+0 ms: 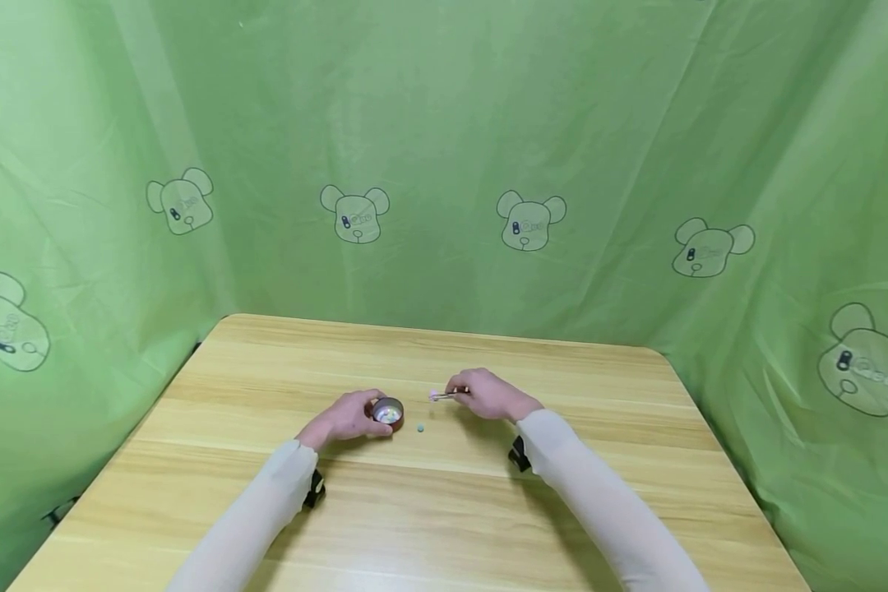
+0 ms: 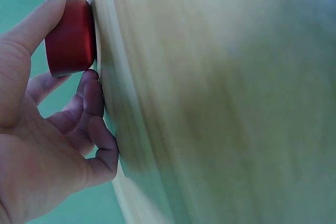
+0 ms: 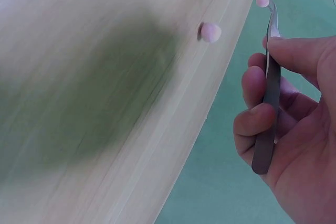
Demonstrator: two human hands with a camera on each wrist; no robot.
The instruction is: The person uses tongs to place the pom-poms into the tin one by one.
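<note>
My left hand (image 1: 351, 415) grips a small round red tin (image 2: 73, 38) by its side, thumb on one side and fingers on the other. In the head view the tin's open top shows several pale, coloured little balls (image 1: 388, 416) inside. My right hand (image 1: 487, 395) pinches a pair of metal tweezers (image 3: 272, 87) between thumb and fingers. A small pink ball (image 3: 262, 0) sits at the bent tips of the tweezers, above the table. Another pinkish ball (image 3: 211, 32) lies on the wood, apart from the tweezers. Between the hands rests a green ball (image 1: 420, 427), just right of the tin.
The wooden table (image 1: 414, 526) has rounded far corners. A green curtain (image 1: 444, 107) printed with bear heads hangs behind it and along both sides. Dark bands with a device (image 1: 520, 454) sit at the wrists, below the pale sleeves.
</note>
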